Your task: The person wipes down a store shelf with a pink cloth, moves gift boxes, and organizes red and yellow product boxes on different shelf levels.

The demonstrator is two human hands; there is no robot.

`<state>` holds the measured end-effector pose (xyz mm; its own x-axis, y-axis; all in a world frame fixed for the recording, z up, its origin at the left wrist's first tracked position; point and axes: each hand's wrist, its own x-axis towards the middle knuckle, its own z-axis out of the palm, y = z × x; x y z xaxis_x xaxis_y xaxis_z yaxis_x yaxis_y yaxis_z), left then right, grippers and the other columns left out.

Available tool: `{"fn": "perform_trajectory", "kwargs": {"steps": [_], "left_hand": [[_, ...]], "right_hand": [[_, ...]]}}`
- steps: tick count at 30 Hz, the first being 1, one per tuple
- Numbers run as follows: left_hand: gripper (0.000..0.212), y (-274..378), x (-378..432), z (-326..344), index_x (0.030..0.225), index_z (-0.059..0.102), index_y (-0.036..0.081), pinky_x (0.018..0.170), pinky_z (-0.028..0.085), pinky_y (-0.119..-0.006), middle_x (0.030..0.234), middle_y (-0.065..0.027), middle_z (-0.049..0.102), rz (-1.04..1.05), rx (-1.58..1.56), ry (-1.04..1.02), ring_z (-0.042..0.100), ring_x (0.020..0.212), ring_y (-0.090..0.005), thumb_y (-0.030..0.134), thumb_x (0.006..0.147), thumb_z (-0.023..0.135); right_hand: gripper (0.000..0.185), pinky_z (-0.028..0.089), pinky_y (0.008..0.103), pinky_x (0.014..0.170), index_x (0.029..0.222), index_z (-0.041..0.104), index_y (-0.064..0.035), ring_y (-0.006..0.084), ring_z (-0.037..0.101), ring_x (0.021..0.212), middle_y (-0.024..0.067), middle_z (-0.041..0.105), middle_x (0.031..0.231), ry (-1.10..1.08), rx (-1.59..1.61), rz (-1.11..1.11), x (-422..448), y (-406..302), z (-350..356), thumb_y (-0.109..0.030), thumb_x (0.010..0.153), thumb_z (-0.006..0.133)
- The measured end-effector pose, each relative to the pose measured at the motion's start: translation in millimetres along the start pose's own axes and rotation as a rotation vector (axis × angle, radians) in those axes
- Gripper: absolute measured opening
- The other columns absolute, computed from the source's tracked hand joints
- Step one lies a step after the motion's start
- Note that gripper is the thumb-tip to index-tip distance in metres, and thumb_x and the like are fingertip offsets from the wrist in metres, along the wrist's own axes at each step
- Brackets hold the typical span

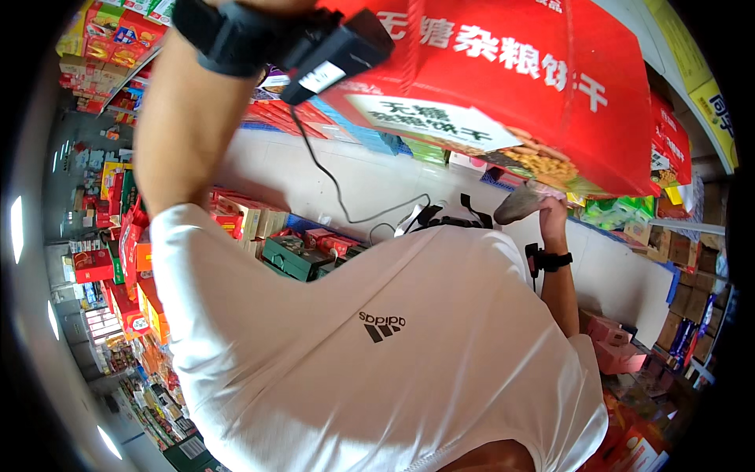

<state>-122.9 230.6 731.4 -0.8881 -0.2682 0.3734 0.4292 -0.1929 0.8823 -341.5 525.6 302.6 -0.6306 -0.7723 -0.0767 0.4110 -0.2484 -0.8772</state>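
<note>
A large red biscuit gift box [472, 65] with a red cord handle [414, 35] fills the upper right of the head view. Its tilted underside carries a white printed panel and a picture of grains. My right hand [552, 212] is below the box's lower edge, its fingers closed on a grey cloth [519, 203]. Cloth and box edge overlap in view; whether they touch is hard to tell. My left arm reaches up past the box's left end, with a black strapped device [339, 56] at the wrist. The left hand itself is beyond the top edge.
Behind the large box stands a smaller-looking red box [670, 141]. Green gift boxes [298, 256] and red cartons sit low at left. A black cable [339, 200] hangs from the left wrist device. Stocked shelves line both sides, above a pale tiled floor [613, 283].
</note>
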Motion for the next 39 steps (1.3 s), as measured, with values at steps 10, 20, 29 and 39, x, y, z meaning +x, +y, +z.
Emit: {"fn": "perform_trajectory", "kwargs": {"steps": [10,20,29,39], "left_hand": [[0.09,2,52,-21,0.144,0.027,-0.014,0.122,0.017,-0.05,0.151,-0.0272,0.034,-0.199,0.16,0.034,0.027,0.144,-0.0387,0.052,0.089,0.053],[0.085,-13,71,-4,0.144,0.029,-0.014,0.122,0.018,-0.05,0.149,-0.0269,0.037,-0.396,-0.059,0.06,0.03,0.142,-0.0391,0.049,0.09,0.05],[0.081,-71,104,49,0.143,0.032,-0.014,0.121,0.018,-0.05,0.147,-0.0266,0.041,-0.795,-0.527,0.033,0.033,0.141,-0.0394,0.046,0.091,0.048],[0.069,-94,209,38,0.14,0.036,-0.014,0.12,0.023,-0.05,0.144,-0.027,0.045,-1.236,-0.428,-0.229,0.039,0.136,-0.0415,0.038,0.095,0.032]], "right_hand": [[0.016,0.043,0.0259,0.073,0.087,0.053,-0.0052,0.0148,0.052,0.078,0.0033,0.055,0.083,0.171,-0.092,-0.123,-11,-34,-29,0.005,0.079,0.045],[0.047,0.047,0.0386,0.1,0.107,0.059,0.0101,0.0336,0.064,0.107,0.0197,0.068,0.104,0.211,-0.073,0.058,-31,-34,-9,-0.001,0.066,0.041],[0.02,0.038,0.0277,0.06,0.104,0.058,0.0001,0.0114,0.047,0.067,-0.0004,0.052,0.075,0.652,-0.145,0.114,-98,53,3,-0.011,0.088,0.051],[0.036,0.051,0.0323,0.071,0.101,0.07,0.0005,0.0157,0.067,0.084,0.01,0.072,0.091,1.425,-0.199,0.415,-131,36,188,-0.032,0.093,0.057]]}}
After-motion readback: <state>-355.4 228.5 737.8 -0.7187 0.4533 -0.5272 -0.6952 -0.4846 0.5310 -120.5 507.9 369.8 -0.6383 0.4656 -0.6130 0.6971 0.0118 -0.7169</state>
